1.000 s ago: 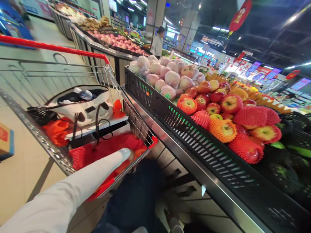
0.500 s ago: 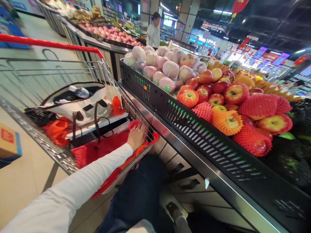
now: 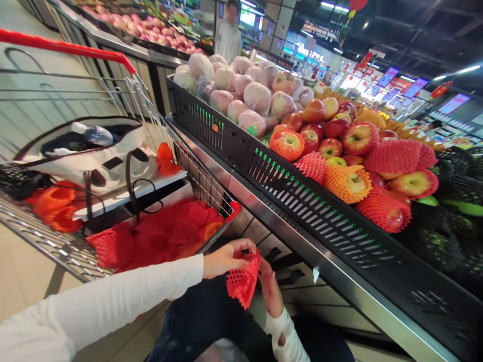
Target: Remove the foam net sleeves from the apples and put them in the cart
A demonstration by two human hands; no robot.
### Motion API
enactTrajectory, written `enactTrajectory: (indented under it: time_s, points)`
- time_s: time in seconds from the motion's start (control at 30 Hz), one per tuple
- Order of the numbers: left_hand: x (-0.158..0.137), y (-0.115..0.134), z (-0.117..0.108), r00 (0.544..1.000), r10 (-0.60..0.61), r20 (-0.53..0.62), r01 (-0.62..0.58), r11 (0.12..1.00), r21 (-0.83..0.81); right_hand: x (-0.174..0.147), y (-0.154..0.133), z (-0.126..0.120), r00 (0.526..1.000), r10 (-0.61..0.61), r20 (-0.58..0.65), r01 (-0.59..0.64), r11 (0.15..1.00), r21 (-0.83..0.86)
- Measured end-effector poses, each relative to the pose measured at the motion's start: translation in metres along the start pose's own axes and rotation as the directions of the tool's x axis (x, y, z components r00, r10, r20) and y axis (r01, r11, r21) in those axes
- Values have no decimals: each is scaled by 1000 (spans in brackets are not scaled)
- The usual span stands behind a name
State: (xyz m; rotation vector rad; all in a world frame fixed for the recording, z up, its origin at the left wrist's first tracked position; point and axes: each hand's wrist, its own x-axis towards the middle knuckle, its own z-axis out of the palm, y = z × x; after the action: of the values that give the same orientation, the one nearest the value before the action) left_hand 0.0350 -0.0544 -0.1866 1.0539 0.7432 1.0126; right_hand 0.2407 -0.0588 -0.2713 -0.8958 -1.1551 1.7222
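Hanging in the far part of the shop, purple signs [image 3: 417,87] carry writing which is too small and blurred for reading. One small orange sticker [image 3: 215,127] is on the crate [image 3: 234,143]; its print also cannot be read. The crate is of black plastic, with slotted wall, and it stands on a counter with a shiny metal edge [image 3: 243,188].

One red foam net [image 3: 243,284], soft and full of holes, is in front of the person, above the lap and just beside the shopping cart [image 3: 234,211]. The left hand [image 3: 222,259] pinches its upper end between thumb and fingers. The right hand [image 3: 270,289] is close at the other side, fingers raised; whether it grips the net, I cannot tell.

In the wire cart lie one white bag [image 3: 81,171] with two dark handles and a heap of red netting [image 3: 166,231], whose pieces I cannot count. In the crate, round fruits [image 3: 257,98] in clear film are next to smooth red apples [image 3: 335,133]; among the apples, one wears a yellow-orange net [image 3: 347,184]. One person [image 3: 227,37] in a pale top stands behind.
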Motion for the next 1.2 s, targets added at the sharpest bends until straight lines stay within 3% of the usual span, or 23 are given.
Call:
enactTrajectory:
  time_s: [0.07, 0.13, 0.23, 0.33, 0.47, 0.57, 0.67, 0.87, 1.07, 1.13, 1.2]
  points:
    - [3, -3, -1, 996, -81, -27, 75, 984, -161, 5, -11, 12, 990, 29, 136, -43, 994, 97]
    - [4, -4, -1, 992, -112, -52, 98, 973, -208, 8, -20, 23, 980, 47, 192, -76, 986, 151]
    - [6, -3, -2, 987, -138, -81, 116, 966, -231, 6, -28, 28, 993, 60, 97, -79, 976, 201]
    - [6, -3, -3, 977, -183, -112, 139, 938, -318, 0, -36, 22, 996, 75, -38, -56, 930, 364]
    - [6, -3, -6, 959, -279, -45, 218, 831, -512, -7, -48, 10, 985, 157, -71, -101, 861, 498]
    - [7, -3, -9, 964, -267, -15, 208, 785, -584, -8, -50, 12, 979, 186, -80, -125, 865, 487]
    - [8, -8, -12, 979, -206, 0, 168, 800, -577, -6, -47, 20, 986, 161, -46, -124, 888, 444]
    - [8, -27, -12, 967, -229, 115, 255, 835, -487, 8, -57, 38, 979, -71, -188, 135, 928, 348]
    - [5, -16, -7, 953, -270, 141, 304, 832, -464, 12, -60, 51, 993, -1, -116, 43, 934, 356]
    - [5, -11, -7, 953, -290, 90, 300, 852, -429, 1, -65, 55, 998, 32, -55, -10, 931, 365]
    - [7, -10, -9, 956, -294, -7, 270, 887, -375, -13, -82, 57, 999, -33, 1, 32, 973, 228]
